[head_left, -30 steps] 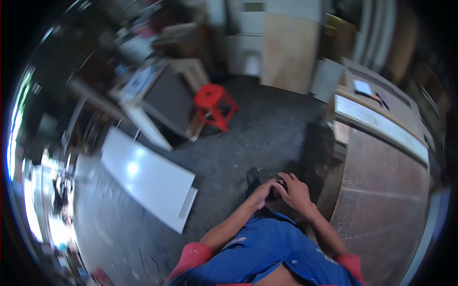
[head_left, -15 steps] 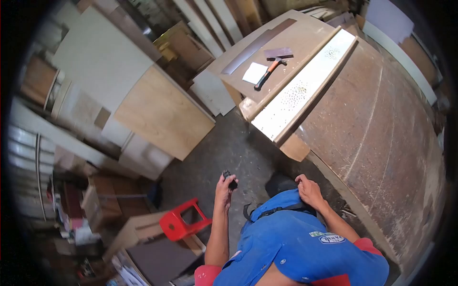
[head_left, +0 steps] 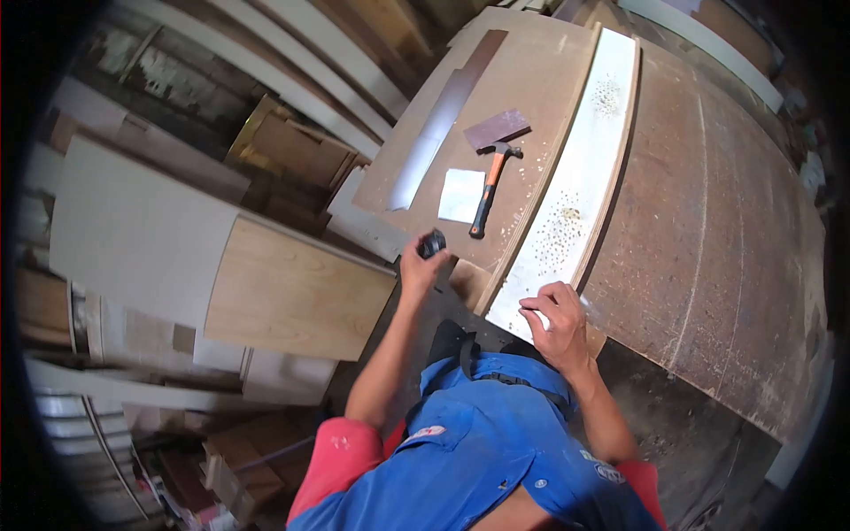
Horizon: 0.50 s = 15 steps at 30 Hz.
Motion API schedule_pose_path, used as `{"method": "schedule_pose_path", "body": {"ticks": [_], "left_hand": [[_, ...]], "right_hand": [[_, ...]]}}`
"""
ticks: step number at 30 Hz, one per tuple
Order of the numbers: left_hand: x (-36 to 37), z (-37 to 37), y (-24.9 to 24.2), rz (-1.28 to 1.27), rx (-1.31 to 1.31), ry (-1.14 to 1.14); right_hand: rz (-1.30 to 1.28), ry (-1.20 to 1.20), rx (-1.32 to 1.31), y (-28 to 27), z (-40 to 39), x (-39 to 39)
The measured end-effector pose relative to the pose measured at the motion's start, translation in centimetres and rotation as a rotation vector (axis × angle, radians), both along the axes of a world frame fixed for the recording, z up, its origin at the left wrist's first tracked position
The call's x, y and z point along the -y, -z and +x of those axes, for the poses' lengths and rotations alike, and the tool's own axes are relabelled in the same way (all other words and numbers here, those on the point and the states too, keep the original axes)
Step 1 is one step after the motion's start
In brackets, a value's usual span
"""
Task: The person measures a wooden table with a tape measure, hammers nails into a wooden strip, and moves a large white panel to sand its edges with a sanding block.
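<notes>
My left hand [head_left: 416, 270] is closed around a small black rounded object [head_left: 432, 243], whose kind I cannot make out, left of the bench corner. Over the near end of a long white strip [head_left: 580, 159] hovers my right hand [head_left: 560, 323], thumb and fingers pinched together. Something tiny and dark may be at its fingertips, too small to name. Scattered dark specks cover the strip in two patches, and wooden edges run along its sides. Left of it lies a claw hammer [head_left: 491, 190] with an orange and black handle, beside a white square sheet [head_left: 461, 196].
A dark reddish block [head_left: 497, 130] touches the hammer's head. Farther left on the bench [head_left: 549, 66] lies a long shiny metal strip [head_left: 443, 115]. A large worn brown board [head_left: 699, 221] spreads to the right. Panels [head_left: 292, 292] lean at the left.
I have come closer to the bench. My left hand rose with the black object, and my right hand moved from my waist up to the white strip's near end, fingers pinched.
</notes>
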State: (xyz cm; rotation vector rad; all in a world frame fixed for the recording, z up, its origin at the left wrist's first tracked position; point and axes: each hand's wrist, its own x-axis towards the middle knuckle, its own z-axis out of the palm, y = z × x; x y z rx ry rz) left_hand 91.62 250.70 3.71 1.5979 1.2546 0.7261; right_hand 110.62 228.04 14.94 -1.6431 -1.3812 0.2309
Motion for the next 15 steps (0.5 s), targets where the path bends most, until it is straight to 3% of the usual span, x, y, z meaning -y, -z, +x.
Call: {"method": "schedule_pose_path", "body": {"ticks": [4,6,8,9,11,12,15], "left_hand": [[-12.1,4.8,2.4,0.406,-0.232,0.15],[-16.6,6.4,4.8,0.389,-0.212,0.281],[-19.7,6.9,7.5,0.407,-0.396,0.398],[-18.7,7.5,6.4,0.425,-0.513,0.219],[-17.3,6.9,3.5,0.298,-0.358,0.218],[-17.1,5.5,3.6,-0.024,0.061,0.455],[-12.1,1.9,-6.7,-0.232,0.111,1.073]], "right_hand": [[-0.077,0.244,0.009,0.9,-0.8,-2.1],[-0.134,0.446,-0.266,2.2,-2.1,-3.1],[-0.16,0.585,-0.314,4.2,-4.3,-4.2],[-0.161,0.652,-0.486,5.0,-5.4,-5.0],[-0.112,0.717,-0.734,5.6,-7.6,-7.8],[-0.104,0.708,-0.781,5.4,-8.5,-9.7],[-0.019,0.548,-1.011,4.1,-9.8,-16.5]]}}
